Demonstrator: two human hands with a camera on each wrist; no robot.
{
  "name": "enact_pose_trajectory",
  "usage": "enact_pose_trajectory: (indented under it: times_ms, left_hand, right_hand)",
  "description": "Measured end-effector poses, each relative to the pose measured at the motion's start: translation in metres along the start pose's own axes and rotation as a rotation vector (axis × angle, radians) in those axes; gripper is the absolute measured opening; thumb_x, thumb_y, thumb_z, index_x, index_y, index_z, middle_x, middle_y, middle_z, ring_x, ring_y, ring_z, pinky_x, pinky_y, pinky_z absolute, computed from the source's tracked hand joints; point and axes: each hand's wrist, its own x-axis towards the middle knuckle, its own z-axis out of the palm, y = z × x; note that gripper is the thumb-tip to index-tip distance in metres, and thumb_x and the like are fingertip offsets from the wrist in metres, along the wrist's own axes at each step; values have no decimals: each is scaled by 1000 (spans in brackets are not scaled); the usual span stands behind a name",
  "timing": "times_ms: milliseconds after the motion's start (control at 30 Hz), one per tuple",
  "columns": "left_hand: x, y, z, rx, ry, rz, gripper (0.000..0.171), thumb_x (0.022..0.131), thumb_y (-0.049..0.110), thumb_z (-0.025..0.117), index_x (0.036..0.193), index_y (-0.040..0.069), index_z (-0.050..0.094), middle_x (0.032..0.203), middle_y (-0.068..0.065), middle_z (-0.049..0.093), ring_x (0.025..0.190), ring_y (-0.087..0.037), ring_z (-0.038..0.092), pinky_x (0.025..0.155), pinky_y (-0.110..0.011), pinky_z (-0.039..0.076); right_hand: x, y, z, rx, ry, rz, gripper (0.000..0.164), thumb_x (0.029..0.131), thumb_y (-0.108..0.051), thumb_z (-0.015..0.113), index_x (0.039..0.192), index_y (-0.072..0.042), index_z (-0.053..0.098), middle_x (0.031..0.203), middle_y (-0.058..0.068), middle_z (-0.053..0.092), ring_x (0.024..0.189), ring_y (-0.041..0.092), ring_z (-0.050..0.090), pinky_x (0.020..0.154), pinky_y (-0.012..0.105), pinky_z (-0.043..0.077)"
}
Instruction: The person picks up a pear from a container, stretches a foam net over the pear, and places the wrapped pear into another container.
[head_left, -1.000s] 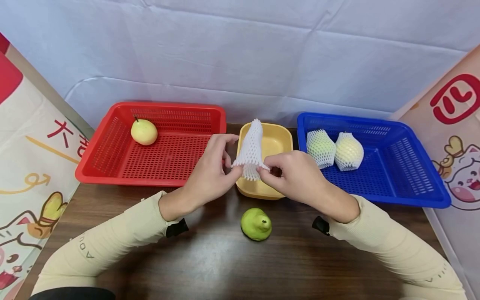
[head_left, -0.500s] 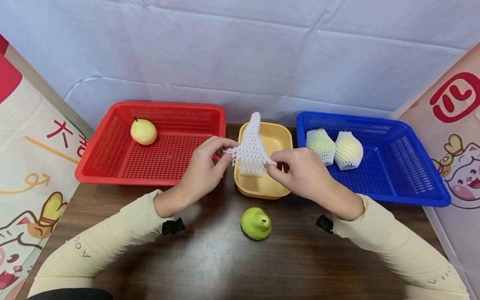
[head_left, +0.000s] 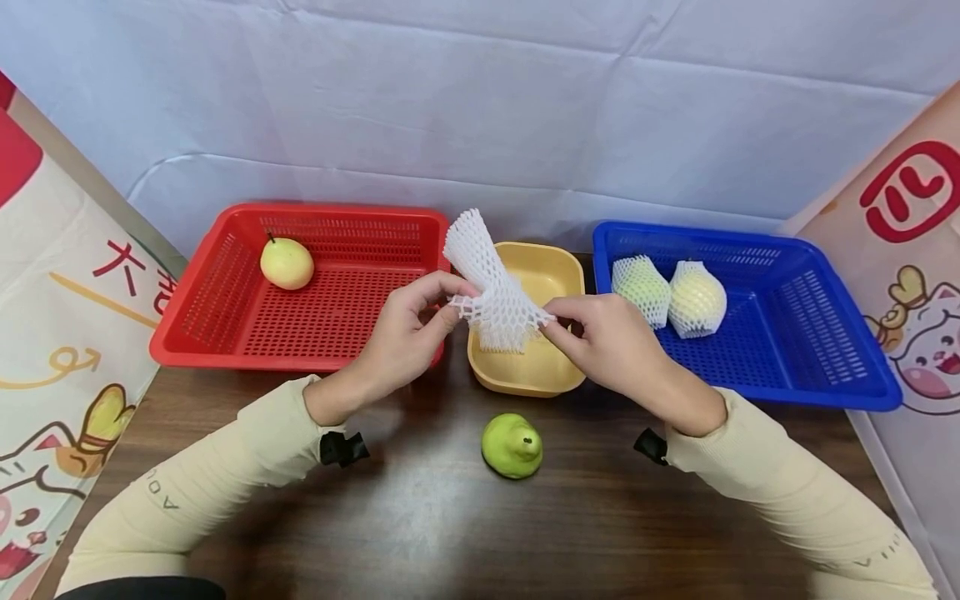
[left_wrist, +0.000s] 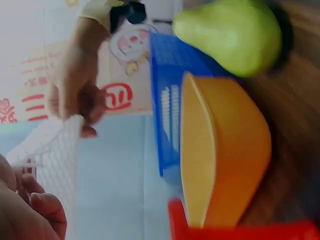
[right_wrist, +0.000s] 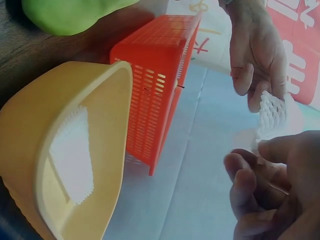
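Left grip (head_left: 396, 340) and right grip (head_left: 617, 342) are pinched closed on a white foam net (head_left: 497, 293).

Dark wood-grain table (head_left: 420, 533); on it red basket (head_left: 255, 362), yellow tub (head_left: 525, 385), green pear (head_left: 510, 447), blue basket (head_left: 813, 325).

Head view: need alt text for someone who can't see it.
A person's left hand and right hand pinch a white foam net between them above a yellow bin. A bare green pear sits on the dark wooden table in front; a red basket with one yellow pear stands left, a blue basket with two net-wrapped fruits right.
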Motion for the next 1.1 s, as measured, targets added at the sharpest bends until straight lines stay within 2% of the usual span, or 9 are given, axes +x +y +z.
enact_pose_trajectory:
  times_ms: [100,167,233,300,400,500,700,833,1100]
  left_hand:
    - [-2,-6,-4,150,-46,159,21,92,-12,64,107,1,71,102,-8,71,85,-15,60,75,-26,49]
    - [-3,-10,-8,269,-69,285,21,91,-10,67,106,2,72,103,-7,70,91,-17,62,79,-28,52]
    - [-5,-13,-11,378,-87,393,22,90,-9,69,106,4,73,103,-7,68,93,-17,64,78,-30,55]
    - [-6,-16,-13,475,-101,477,22,89,-7,70,107,5,73,103,-6,66,90,-16,65,73,-30,57]
    - [-8,-19,-17,573,-114,572,24,88,-7,71,108,6,74,102,-6,65,84,-16,65,63,-30,56]
    - [-9,-20,-20,607,-113,631,23,89,-6,69,107,6,74,101,-7,65,80,-16,65,61,-30,55]
    - [-11,-18,-21,627,-143,781,15,100,5,62,106,8,76,95,-7,67,74,-17,64,65,-29,57]
    - [-14,-17,-22,619,-177,859,17,103,7,60,108,9,76,94,-6,68,76,-15,64,63,-28,56]
    - [-21,-17,-17,579,-220,938,17,102,6,60,109,7,75,96,-5,69,76,-14,66,64,-28,57]
  right_hand:
    - [-2,3,1,24,32,-24,13,97,-11,68,91,-16,78,74,-7,67,59,6,51,55,30,43]
    - [-3,4,1,37,57,-71,13,95,-8,68,94,-16,79,79,-7,69,61,6,51,55,29,43]
    - [-6,7,1,43,81,-146,13,95,-8,68,97,-15,79,82,-6,70,61,5,52,54,29,44]
    - [-9,10,2,33,102,-242,14,99,-13,65,98,-12,78,82,-3,70,62,6,54,53,29,44]
    - [-12,14,3,-13,144,-393,30,107,-27,54,97,-9,77,77,-2,67,60,9,55,51,31,45]
    - [-14,19,4,-73,211,-542,40,109,-31,47,94,-7,75,74,0,66,59,14,57,50,36,47]
    - [-13,25,5,-165,328,-805,26,105,-14,52,99,-3,74,75,4,65,54,19,56,45,35,46]
    - [-16,24,5,-183,368,-897,23,104,-11,54,99,0,73,73,6,64,51,18,52,43,32,42]
    - [-24,17,2,-229,443,-1026,29,104,-10,52,86,3,70,65,7,57,47,17,43,41,26,33]
